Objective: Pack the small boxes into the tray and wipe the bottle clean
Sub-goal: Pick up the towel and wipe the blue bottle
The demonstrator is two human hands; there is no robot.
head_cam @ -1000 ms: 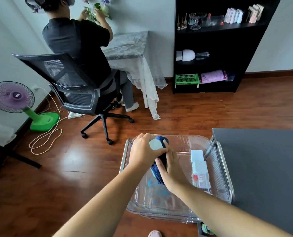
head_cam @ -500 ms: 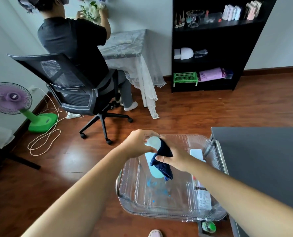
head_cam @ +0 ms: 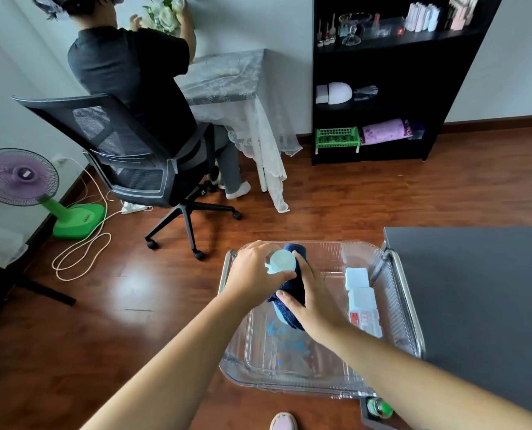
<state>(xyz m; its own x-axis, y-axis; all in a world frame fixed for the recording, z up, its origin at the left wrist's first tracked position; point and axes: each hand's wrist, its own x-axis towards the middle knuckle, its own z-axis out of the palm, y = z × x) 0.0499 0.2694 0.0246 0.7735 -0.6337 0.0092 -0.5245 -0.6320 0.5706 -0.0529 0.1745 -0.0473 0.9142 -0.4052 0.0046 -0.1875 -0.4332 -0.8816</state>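
Observation:
A pale blue bottle (head_cam: 281,262) with a whitish cap stands upright over the clear plastic tray (head_cam: 392,330). My left hand (head_cam: 252,274) grips it near the top. Around the bottle's body my right hand (head_cam: 314,301) presses a dark blue cloth (head_cam: 289,290), which hides most of the bottle. Three small white boxes (head_cam: 362,297) lie in a row along the tray's right side; the nearest one has a red label. Blue smears mark the tray's floor.
A dark grey table top (head_cam: 475,293) adjoins the tray on the right. A person sits on a black office chair (head_cam: 128,159) at a lace-covered table, back left. A purple and green fan (head_cam: 25,187) with a looped cable stands left. A black shelf (head_cam: 382,79) is behind.
My right hand with the cloth has slid from the bottle's top down around its body. The view has shifted slightly; the tray and boxes stay put.

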